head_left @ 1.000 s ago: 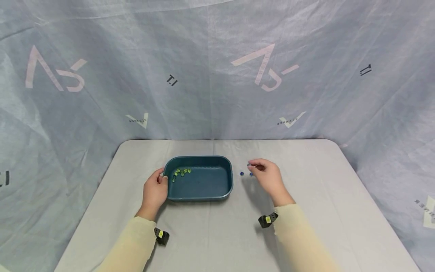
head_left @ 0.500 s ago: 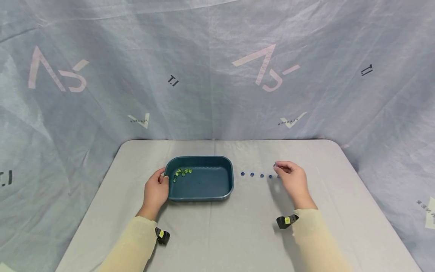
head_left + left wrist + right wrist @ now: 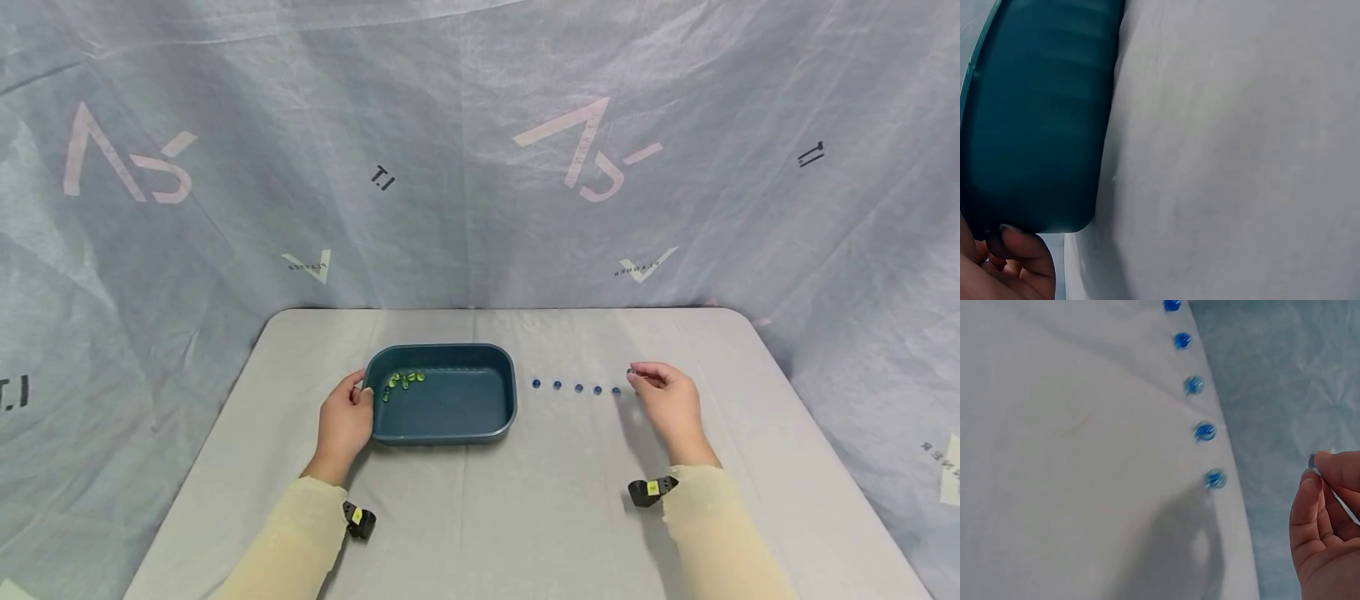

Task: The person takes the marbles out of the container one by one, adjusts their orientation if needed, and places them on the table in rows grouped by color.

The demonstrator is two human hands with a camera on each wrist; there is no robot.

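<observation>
Glass marble [image 3: 1312,462] pinched in my right hand [image 3: 670,410], fingertips nearly together; left hand [image 3: 345,423] grips teal tray [image 3: 442,439]. Slick glass might pop loose, knock blue marbles [image 3: 578,388] rolling.

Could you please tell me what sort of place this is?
Probably a staged recording space: printed grey cloth hangs behind and beside a pale table, and a small black device is worn on each wrist.
</observation>
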